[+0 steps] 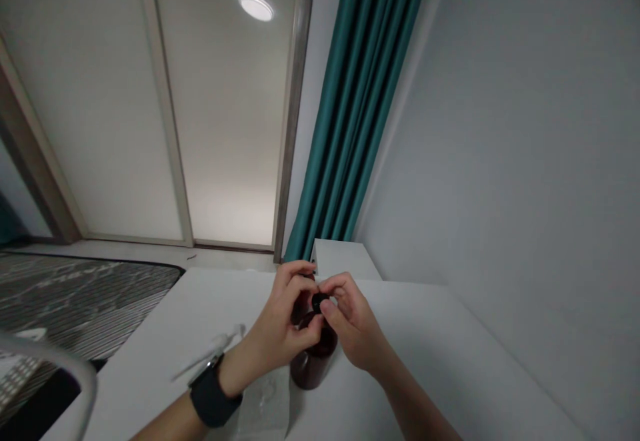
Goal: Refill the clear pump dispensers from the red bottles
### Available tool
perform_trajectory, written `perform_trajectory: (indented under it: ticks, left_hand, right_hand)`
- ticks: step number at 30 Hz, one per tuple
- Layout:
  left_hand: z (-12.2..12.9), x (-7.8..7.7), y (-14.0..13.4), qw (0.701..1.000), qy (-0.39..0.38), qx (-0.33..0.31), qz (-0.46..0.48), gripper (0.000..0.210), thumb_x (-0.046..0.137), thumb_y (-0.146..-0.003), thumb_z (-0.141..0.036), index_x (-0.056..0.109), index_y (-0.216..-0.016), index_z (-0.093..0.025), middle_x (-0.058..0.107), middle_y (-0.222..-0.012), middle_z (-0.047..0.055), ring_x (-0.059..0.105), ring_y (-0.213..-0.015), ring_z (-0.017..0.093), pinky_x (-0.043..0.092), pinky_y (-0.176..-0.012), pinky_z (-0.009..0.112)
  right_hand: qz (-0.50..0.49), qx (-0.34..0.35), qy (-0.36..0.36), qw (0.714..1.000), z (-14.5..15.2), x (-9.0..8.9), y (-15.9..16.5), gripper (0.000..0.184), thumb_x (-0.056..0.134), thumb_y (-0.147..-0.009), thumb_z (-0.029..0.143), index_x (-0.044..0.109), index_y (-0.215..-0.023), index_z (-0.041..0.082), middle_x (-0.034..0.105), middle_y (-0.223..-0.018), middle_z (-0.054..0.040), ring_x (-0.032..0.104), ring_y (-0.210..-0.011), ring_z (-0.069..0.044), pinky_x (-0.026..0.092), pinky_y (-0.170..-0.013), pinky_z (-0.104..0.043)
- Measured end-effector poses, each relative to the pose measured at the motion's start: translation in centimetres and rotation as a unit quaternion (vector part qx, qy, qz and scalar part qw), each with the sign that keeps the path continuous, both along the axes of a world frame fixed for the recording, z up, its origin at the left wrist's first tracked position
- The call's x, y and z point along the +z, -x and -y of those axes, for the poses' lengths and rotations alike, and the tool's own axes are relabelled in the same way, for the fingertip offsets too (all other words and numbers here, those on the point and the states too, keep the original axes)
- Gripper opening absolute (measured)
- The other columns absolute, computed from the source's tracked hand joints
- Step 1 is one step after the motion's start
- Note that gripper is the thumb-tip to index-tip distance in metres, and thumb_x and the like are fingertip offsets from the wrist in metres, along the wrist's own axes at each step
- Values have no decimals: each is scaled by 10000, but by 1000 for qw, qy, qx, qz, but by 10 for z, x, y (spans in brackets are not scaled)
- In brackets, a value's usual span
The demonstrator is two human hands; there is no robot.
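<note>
With the bottle taken as the dial's centre, a pale wall (525,127) is seen toward two o'clock, and a frosted sliding door (230,127) toward eleven. Between them a teal curtain (350,127) is hung. The white bench (410,334) is spread beneath both hands, with a small white cabinet (345,257) placed beyond its far edge, between twelve and one.

The left hand (280,321) is brought in from nine o'clock, its fingers curved and its thumb laid by the bottle's upper part; how firmly anything is gripped by it cannot be told. The right hand (353,324) is brought in from two, and a small black cap is pinched between its thumb and forefinger.

The brown bottle (311,366) is stood on the bench under the hands. A clear bag (265,401) is laid toward eight, and a slender white piece (218,346) toward nine. The black cap (317,304) is held above the bottle, toward twelve.

The step in hand is judged to be fine fingertip work on the cap; a steady left hand and a controlled right-hand pinch seem to be called for.
</note>
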State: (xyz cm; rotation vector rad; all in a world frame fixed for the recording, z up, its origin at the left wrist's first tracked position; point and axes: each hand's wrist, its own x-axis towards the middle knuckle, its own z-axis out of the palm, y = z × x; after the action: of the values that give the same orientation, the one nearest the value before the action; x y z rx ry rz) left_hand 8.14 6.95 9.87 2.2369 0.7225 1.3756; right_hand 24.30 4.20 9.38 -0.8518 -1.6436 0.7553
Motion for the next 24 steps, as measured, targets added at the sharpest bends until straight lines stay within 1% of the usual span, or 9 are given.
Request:
perform_trajectory:
  ticks: [1,3,6,8,11,14,17,20,24]
  left_hand:
    - [0,-1,0,1000,5,4,1,289,562,-757,-165,481,-1024,-239,497,-1192,107,500,-1155,276,463,-976,442]
    - [1,-3,2,999,28,12,-18,346,549,-771,-163,456,-1098,-229,531,-1129,100,529,-1084,264,473,-932,427]
    - [1,-1,9,990,68,16,-119,318,570,-782,-192,478,-1085,-219,572,-1047,79,549,-966,256,472,-849,406]
    - [-1,2,14,978,77,9,-193,285,619,-775,-228,506,-1037,-218,591,-1007,65,548,-915,255,458,-821,402]
    - [-4,4,19,963,99,-7,-252,391,721,-732,-296,518,-1055,-209,611,-1009,63,556,-891,260,448,-806,398]
    - [-7,2,19,957,128,-24,-261,479,775,-714,-362,522,-1089,-203,623,-1053,70,573,-918,265,450,-804,384]
    - [-7,1,17,952,138,-38,-271,506,800,-699,-415,542,-1082,-208,633,-1043,58,577,-918,254,444,-790,358]
    - [-7,2,16,946,152,-47,-283,471,813,-693,-419,567,-1036,-209,641,-1009,42,576,-895,239,435,-772,338]
    - [-7,2,17,942,166,-44,-289,468,828,-686,-393,566,-1024,-202,638,-1004,39,572,-894,233,430,-764,327]
  right_hand:
    - [-1,-8,-5,1000,-2,-1,-2,116,551,-916,276,506,-1020,249,610,-946,-17,615,-888,-174,505,-777,-306]
    - [21,-46,-20,999,-6,-1,-10,134,596,-885,264,521,-995,247,610,-931,-17,605,-903,-185,495,-802,-319]
    - [130,-109,-41,985,-9,5,-23,144,662,-845,249,559,-945,237,629,-899,-24,588,-876,-202,470,-799,-342]
    - [212,-93,-62,971,-8,12,-30,115,687,-846,247,587,-902,234,648,-877,-24,585,-856,-208,454,-792,-352]
    - [295,-44,-94,950,-5,17,-34,81,698,-862,242,626,-899,241,670,-874,-19,591,-880,-218,434,-828,-377]
    - [301,-37,-93,948,-4,14,-33,97,701,-863,242,624,-920,246,681,-893,-15,597,-894,-218,433,-851,-387]
    - [291,-29,-65,954,-4,7,-32,101,705,-851,238,607,-875,240,683,-890,-13,602,-884,-213,451,-832,-373]
    - [299,-9,-37,954,-4,3,-31,123,721,-828,217,605,-862,239,687,-911,-10,614,-883,-209,462,-826,-366]
    - [310,-1,2,951,-3,5,-33,160,725,-813,165,599,-873,243,700,-942,-6,623,-925,-221,473,-830,-370]
